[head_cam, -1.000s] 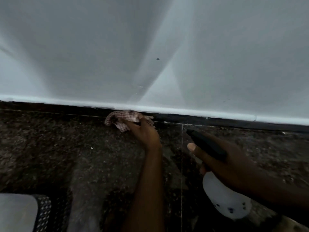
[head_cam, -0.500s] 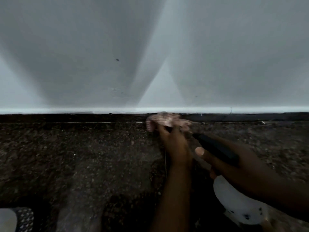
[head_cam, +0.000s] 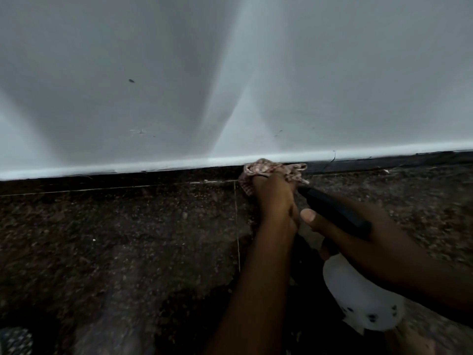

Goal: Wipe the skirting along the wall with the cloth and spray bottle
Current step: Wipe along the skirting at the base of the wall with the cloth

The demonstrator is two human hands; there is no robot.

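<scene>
Indoor room, most likely in a home, seen from low down where wall meets floor. A plain white-painted wall (head_cam: 153, 73) fills the upper half, with one small dark mark (head_cam: 131, 80) and a few faint scuffs. A dark skirting (head_cam: 102, 181) runs along its foot. Below is a floor (head_cam: 102, 239) of polished, dark speckled stone slabs, with a thin pale joint line (head_cam: 236, 221) between two of them. The only goods in sight are household cleaning things. The left hand (head_cam: 273, 198) holds a checked cloth (head_cam: 266, 169) against the skirting, and the right hand (head_cam: 358, 239) grips a white spray bottle (head_cam: 363, 298) with a black head.
</scene>
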